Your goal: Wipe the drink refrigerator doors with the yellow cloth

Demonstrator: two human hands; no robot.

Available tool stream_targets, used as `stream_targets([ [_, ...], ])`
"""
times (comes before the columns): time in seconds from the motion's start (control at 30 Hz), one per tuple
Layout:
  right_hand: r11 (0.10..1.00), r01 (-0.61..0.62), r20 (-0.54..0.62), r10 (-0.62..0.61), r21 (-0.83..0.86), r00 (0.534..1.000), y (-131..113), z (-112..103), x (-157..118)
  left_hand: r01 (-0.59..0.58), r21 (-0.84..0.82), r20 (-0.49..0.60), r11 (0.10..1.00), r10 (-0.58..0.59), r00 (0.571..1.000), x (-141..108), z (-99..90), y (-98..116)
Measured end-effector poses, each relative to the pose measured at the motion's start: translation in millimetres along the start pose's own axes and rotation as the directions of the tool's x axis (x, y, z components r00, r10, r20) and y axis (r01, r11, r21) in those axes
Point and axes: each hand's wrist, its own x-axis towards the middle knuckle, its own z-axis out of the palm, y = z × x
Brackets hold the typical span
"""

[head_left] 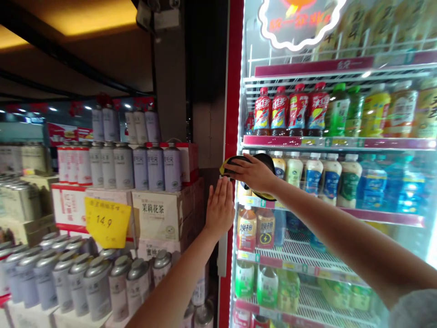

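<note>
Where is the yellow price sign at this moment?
In the head view, the yellow price sign is on the left side, against the stacked boxes, just above the silver-topped canisters in front.

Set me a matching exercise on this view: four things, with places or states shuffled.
1. Black-and-yellow item
2. Yellow price sign
3. Red-capped bottles
4. Left hand

A. One shelf above white-capped bottles
B. Fingers pointing upward
C. Partly covered by the right hand
D. In front of stacked boxes

Pairs: 1-C, 2-D, 3-A, 4-B
</note>
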Motion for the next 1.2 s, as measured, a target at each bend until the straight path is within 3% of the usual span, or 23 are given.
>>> stream_targets([
  [0.1,0.992,-0.126,-0.048,0.125,-0.011,0.991,10,-4,8,0.01,0.013,-0.003,1.0,-0.01,1.0,-1,-0.4,0],
  [0.2,0.98,-0.199,-0.071,0.199,0.001,0.977,-1,-1,5,0.007,0.025,0.005,1.0,-0.007,1.0,-1,-1.8,0],
  [0.37,0.995,-0.082,-0.034,0.084,0.058,0.996,-39,19,-29,0.006,0.034,0.016,0.999,-0.007,1.0,0,-2.3,1],
  [0.47,0.997,-0.022,-0.021,0.024,0.079,0.999,-37,19,-39,0.003,0.035,0.022,0.999,-0.004,1.0,1,-2.2,1],
  [0.6,0.972,-0.234,-0.072,0.236,0.036,0.969,-24,9,-42,0.007,0.04,0.029,0.999,-0.008,1.0,1,-3.2,1],
  [0.7,0.928,-0.373,-0.126,0.369,-0.012,0.921,-37,12,-52,0.016,0.045,0.041,0.999,-0.018,0.999,1,-3.8,1],
  [0.83,0.953,-0.302,-0.109,0.296,-0.038,0.949,-57,22,-56,0.026,0.054,0.034,0.998,-0.027,0.999,1,-4.4,2],
  [0.93,0.961,-0.275,-0.098,0.273,-0.018,0.957,-43,17,-44,0.036,0.045,0.021,0.998,-0.037,0.999,3,-6.1,5],
  [1.0,0.941,-0.338,-0.122,0.334,-0.016,0.935,-25,9,-41,0.051,0.036,0.019,0.998,-0.052,0.998,6,-8.0,9],
  [1.07,0.89,-0.454,-0.163,0.444,-0.027,0.881,-12,3,-49,0.061,0.025,0.021,0.998,-0.061,0.998,8,-9.8,13],
  [1.2,0.755,-0.654,-0.247,0.625,-0.049,0.74,-27,9,-92,0.004,-0.004,0.024,1.0,-0.004,1.0,10,-10.0,24],
])
